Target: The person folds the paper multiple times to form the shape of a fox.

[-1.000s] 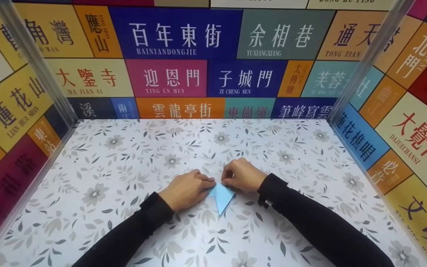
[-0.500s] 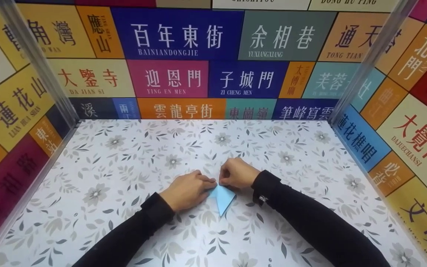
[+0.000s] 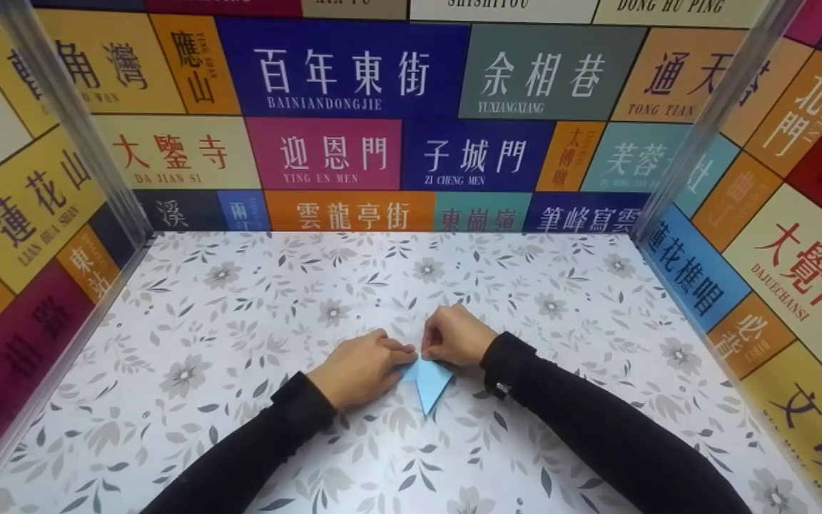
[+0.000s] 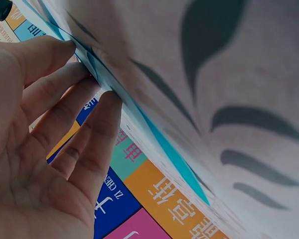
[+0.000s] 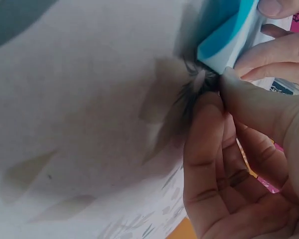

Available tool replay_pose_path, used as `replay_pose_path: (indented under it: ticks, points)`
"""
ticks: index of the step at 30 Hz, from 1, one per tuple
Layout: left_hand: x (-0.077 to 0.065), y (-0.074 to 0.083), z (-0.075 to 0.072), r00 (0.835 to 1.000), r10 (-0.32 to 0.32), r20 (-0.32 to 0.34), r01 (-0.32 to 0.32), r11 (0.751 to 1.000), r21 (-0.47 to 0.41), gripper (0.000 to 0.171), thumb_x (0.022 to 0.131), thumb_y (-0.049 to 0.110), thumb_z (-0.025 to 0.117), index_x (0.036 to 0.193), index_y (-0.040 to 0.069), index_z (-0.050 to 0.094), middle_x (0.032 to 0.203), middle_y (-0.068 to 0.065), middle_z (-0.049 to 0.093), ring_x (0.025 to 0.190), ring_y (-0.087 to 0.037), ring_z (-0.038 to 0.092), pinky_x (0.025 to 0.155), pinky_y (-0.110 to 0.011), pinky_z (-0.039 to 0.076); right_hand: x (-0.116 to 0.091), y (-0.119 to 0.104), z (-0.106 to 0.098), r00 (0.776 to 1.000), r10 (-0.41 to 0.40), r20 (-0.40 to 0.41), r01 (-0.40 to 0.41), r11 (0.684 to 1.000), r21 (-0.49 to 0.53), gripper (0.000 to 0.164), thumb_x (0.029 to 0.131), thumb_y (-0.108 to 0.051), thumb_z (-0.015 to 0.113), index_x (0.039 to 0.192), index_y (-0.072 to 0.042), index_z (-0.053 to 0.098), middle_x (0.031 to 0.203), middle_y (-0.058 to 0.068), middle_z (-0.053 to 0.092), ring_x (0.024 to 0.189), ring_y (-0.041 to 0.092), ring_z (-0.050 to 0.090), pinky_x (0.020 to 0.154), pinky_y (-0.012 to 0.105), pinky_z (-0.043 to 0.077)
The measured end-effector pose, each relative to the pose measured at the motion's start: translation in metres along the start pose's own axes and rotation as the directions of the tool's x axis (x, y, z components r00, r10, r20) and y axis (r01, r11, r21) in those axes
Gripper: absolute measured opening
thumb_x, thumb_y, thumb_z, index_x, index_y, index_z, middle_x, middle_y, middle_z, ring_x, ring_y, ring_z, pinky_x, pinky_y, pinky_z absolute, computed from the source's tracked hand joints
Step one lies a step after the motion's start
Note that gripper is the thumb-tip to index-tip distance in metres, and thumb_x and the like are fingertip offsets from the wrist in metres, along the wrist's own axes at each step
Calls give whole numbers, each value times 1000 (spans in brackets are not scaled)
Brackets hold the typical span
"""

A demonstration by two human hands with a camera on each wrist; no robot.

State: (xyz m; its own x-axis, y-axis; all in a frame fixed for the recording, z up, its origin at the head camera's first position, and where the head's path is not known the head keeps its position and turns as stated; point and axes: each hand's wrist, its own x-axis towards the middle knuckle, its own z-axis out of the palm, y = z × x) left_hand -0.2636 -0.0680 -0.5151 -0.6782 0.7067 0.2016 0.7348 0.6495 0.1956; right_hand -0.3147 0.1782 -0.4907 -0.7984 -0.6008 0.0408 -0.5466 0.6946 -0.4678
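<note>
A light blue piece of folded paper (image 3: pixel 431 385) lies on the table, one pointed end toward the person. My left hand (image 3: pixel 368 368) rests on its left part with fairly straight fingers. In the left wrist view, the fingertips of that hand (image 4: pixel 50 124) touch the paper (image 4: pixel 177 164), seen almost edge-on. At the paper's far tip is my right hand (image 3: pixel 457 335), thumb and index finger pinched together. The right wrist view shows this thumb and index finger of the right hand (image 5: pixel 239 154) meeting at the corner of the paper (image 5: pixel 226 37), whose brighter blue inner layer shows.
A white tabletop (image 3: pixel 254 307) with a grey leaf and flower print surrounds the hands. Upright panels (image 3: pixel 340 64) with colourful Chinese place-name signs stand at the back and on both sides, with clear strips at the corners.
My right hand has shifted slightly left, closer to the left hand, along the paper's far tip. The left hand and the paper stay almost where they were.
</note>
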Motion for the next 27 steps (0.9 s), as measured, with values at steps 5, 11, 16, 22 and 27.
replay_pose_path:
  ticks: [5,11,16,22,27]
  points:
    - [0,0,0,1000,23,-19,-23,1000,-8,34,109,19,79,142,15,84,149,-5,82,125,-33,77,102,-51,69,-2,-1,-1,1000,-13,-14,12,1000,-22,9,91,-3,96,89,-5,88,80,8,84,66,1,59,66,20,54]
    - [2,0,0,1000,14,-14,-14,1000,-25,31,111,19,77,141,15,85,147,-8,82,129,-34,78,107,-52,68,-3,-1,-1,999,-15,-28,15,1000,-4,7,91,-2,95,89,-4,88,80,8,84,66,0,60,66,20,54]
    - [2,0,-2,1000,-8,8,9,999,-51,32,111,18,76,142,15,84,149,-8,81,132,-34,77,110,-53,67,-5,1,-5,1000,-4,-8,4,1000,9,8,90,-3,96,90,-4,88,80,8,84,66,0,60,66,20,54]
    - [0,0,-2,1000,-1,-2,1,999,-40,33,110,16,78,142,13,84,148,-9,82,131,-34,77,109,-53,67,-8,4,-6,1000,26,-5,-26,1000,-16,14,88,-7,101,86,-5,87,77,6,83,65,1,60,66,21,52]
    - [0,0,-2,1000,-5,-4,5,999,-42,32,110,15,76,141,14,84,147,-8,82,130,-34,77,109,-53,67,-10,5,-3,1000,2,-22,-2,1000,-22,14,90,-8,99,85,-5,87,75,5,82,65,3,60,64,22,53]
